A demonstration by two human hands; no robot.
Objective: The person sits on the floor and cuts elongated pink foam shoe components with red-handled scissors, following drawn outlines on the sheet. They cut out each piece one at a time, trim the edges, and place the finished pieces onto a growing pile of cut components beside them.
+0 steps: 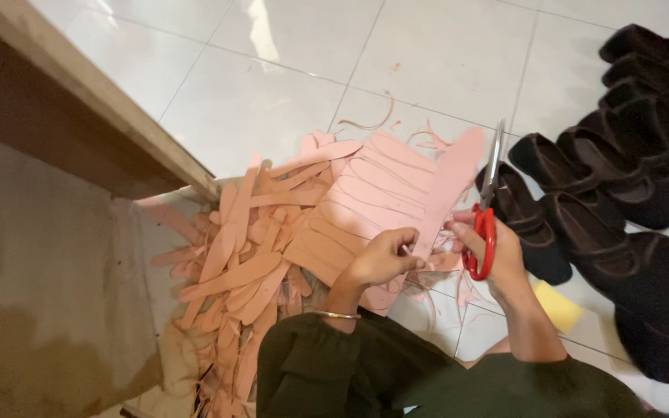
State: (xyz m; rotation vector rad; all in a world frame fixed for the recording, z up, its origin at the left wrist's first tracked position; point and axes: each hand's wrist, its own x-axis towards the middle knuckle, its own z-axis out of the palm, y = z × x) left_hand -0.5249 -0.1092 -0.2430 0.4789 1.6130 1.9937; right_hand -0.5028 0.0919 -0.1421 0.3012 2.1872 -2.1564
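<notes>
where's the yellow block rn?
Head view, lower right: the small yellow foam block lies on the white tiled floor, just right of the right hand's wrist, beside the dark shoes.

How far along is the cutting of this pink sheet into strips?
Done: a large pile of cut pink strips lies on the floor. In hand: left hand holds the marked pink sheet; right hand works red-handled scissors. Left: several outlined shapes remain uncut.

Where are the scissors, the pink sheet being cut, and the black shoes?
scissors (483,236): head view, on the red handle loop in the right hand.
pink sheet (385,190): head view, on its marked middle area.
black shoes (621,170): head view, on a shoe in the pile at right.
</notes>
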